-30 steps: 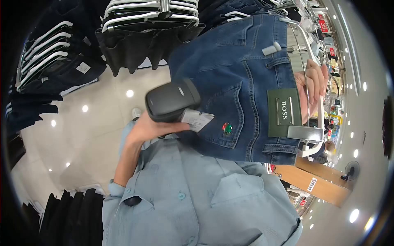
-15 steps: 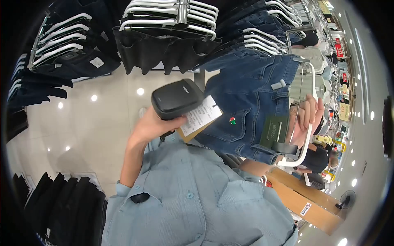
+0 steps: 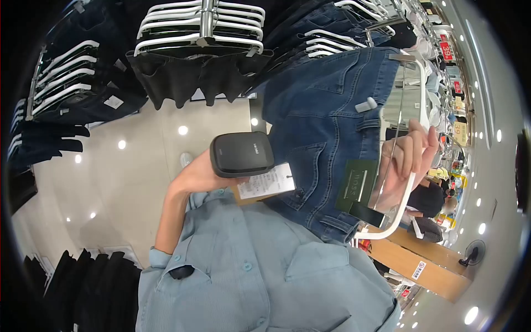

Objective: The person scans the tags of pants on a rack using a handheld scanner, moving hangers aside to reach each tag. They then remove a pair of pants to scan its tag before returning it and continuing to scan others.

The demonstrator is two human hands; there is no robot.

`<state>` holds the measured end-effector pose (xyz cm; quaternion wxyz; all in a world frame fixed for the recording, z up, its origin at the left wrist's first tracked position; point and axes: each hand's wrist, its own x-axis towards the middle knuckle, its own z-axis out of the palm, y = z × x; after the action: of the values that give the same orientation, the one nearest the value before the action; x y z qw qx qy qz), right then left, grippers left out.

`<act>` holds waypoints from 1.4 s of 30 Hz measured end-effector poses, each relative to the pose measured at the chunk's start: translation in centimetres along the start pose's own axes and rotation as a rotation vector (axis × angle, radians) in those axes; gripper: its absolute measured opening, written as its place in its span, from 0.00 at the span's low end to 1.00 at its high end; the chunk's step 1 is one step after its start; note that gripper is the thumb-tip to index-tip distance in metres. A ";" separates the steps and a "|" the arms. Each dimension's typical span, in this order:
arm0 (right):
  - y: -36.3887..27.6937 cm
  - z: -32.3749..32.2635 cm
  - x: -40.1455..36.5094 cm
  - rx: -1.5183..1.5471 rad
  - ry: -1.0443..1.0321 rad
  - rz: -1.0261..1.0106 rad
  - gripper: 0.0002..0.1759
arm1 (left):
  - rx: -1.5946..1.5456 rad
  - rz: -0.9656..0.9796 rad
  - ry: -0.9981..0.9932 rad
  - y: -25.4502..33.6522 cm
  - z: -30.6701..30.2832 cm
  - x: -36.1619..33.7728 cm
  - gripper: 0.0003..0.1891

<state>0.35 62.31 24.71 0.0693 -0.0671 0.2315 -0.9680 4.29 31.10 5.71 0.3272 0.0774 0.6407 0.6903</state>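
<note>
My left hand (image 3: pixel 192 172) is closed around a black barcode scanner (image 3: pixel 242 155), whose head faces up toward me. Just beneath the scanner is a white price tag (image 3: pixel 268 181) with a brown card behind it; the scanner partly hides both. The tag hangs by the blue jeans (image 3: pixel 310 127), which carry a light grey security tag (image 3: pixel 365 105) and a dark green label card (image 3: pixel 355 185) at the waistband. My right hand (image 3: pixel 406 152) has its fingers curled over the bar of the white hanger (image 3: pixel 406 207) that clips the jeans.
Black trousers on white hangers (image 3: pixel 199 41) hang ahead, with more dark garments (image 3: pixel 83 94) at the left. Folded black clothes (image 3: pixel 105 288) are at lower left. To the right are a wooden counter (image 3: pixel 426 265), a small fan (image 3: pixel 473 253) and another person (image 3: pixel 428 199).
The scanner has turned and dropped lower, covering more of the price tag. The hanger and jeans have tilted slightly and shifted left. The surrounding racks have also shifted left in view.
</note>
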 end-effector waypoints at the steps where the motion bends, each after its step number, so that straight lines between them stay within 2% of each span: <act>1: 0.0 0.1 -0.2 0.002 -0.002 -0.005 0.22 | -0.011 0.040 0.031 0.2 0.2 0.0 0.32; 2: 0.0 0.2 -0.4 0.025 0.008 -0.005 0.21 | -0.007 0.037 0.030 0.1 0.5 0.3 0.32; 4: 0.6 0.7 -0.8 0.033 0.025 -0.038 0.21 | 0.105 0.057 -0.001 -1.1 1.2 1.5 0.23; 7: 1.3 1.5 -1.5 0.080 0.018 -0.050 0.21 | 0.149 0.101 -0.017 -3.7 2.5 2.6 0.17; 8: 1.4 1.5 -1.7 0.083 0.022 -0.062 0.20 | 0.226 0.059 -0.014 -4.9 2.5 2.7 0.15; 12: 2.9 2.3 -2.2 0.096 0.032 -0.086 0.19 | 0.197 0.067 -0.006 -4.8 2.3 1.6 0.15; 15: 3.0 2.1 -2.9 0.091 0.048 -0.084 0.19 | 0.158 0.141 0.073 -4.2 1.7 0.5 0.15; 17: 3.4 2.2 -3.1 0.068 0.052 -0.101 0.18 | 0.157 -0.070 0.052 -3.8 1.2 0.1 0.19; 18: 3.6 2.2 -3.2 0.045 0.054 -0.117 0.18 | 0.153 -0.072 0.052 -4.3 1.5 0.1 0.19; 20: 4.0 2.3 -3.4 0.037 0.058 -0.111 0.18 | 0.148 0.219 0.167 -5.3 2.7 0.0 0.18; 21: 4.2 2.3 -3.5 0.029 0.060 -0.111 0.19 | 0.146 0.216 0.169 -5.1 3.3 -0.2 0.18; 23: 4.8 2.3 -3.7 0.036 0.061 -0.100 0.19 | 0.247 0.146 0.180 -4.6 4.6 -0.4 0.16; 24: 4.7 2.5 -3.6 0.043 0.060 -0.090 0.20 | 0.282 0.097 0.152 -3.5 4.8 -0.3 0.22; 28: 5.5 2.9 -3.7 0.048 0.067 -0.108 0.19 | 0.233 -0.052 0.154 -2.9 4.3 -0.3 0.21; 30: 5.5 2.9 -3.7 0.042 0.071 -0.087 0.19 | 0.150 0.114 0.072 -3.5 4.3 -0.3 0.21; 34: 5.6 2.6 -4.2 0.063 0.118 -0.079 0.20 | 0.066 0.159 0.043 -4.2 4.3 -0.8 0.19; 37: 5.4 2.5 -4.6 0.053 0.134 -0.105 0.20 | 0.129 0.074 0.049 -4.3 1.9 -1.9 0.18; 39: 5.4 2.4 -4.6 0.033 0.142 -0.128 0.20 | 0.103 -0.047 0.032 -4.9 -0.5 -2.7 0.17; 40: 5.4 2.3 -4.6 0.035 0.145 -0.129 0.20 | 0.104 -0.050 0.030 -4.4 -1.5 -3.4 0.17; 42: 5.5 2.1 -4.8 0.044 0.132 -0.135 0.20 | 0.106 -0.180 0.075 -2.8 -3.4 -5.1 0.18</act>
<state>5.94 57.30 23.58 -0.0100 -0.0169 0.2090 -0.9777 7.47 25.37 4.10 0.3590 0.0108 0.6926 0.6255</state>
